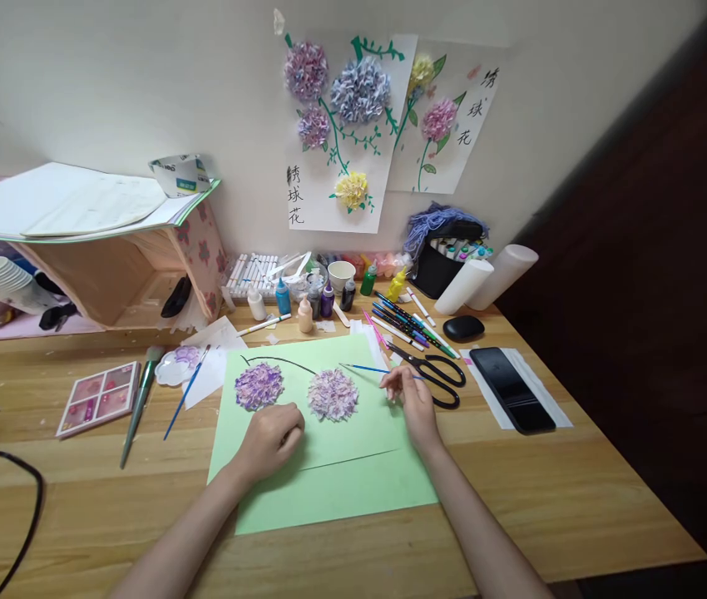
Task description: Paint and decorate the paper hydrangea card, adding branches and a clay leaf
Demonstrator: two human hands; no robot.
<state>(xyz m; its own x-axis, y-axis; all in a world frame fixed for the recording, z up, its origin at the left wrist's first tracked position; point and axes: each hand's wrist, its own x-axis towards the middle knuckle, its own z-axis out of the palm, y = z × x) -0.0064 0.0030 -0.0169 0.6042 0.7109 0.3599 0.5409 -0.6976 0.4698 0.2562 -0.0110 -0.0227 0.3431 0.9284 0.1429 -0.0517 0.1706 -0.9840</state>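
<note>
Right under both hands there's a light green sheet of paper (334, 499) lying on the wooden counter (553, 507). The hands are apart. The right hand (408, 395) has its fingers pinched on a thin blue paintbrush (367, 368), whose tip points left, just above the right-hand purple flower (333, 394). The left hand (274, 439) is curled with its knuckles up, resting just below the left-hand purple flower (259, 386); its fingers are tucked under, so I can't tell if they're closed on anything. Beyond the hands, a dark curved line (275, 359) runs along the sheet above the left flower and down to the right one.

Off to the left of the left hand you've got another blue paintbrush (187, 391), then a big green-handled brush (135, 408) and a pink four-section palette (99, 399). Just past the right hand are black-handled scissors (446, 372), with a phone (511, 389) further right and a black mouse (464, 328) beyond it. Further ahead of both hands, little paint bottles (327, 301) stand in a loose group, with a pile of pens (400, 322) to their right.
</note>
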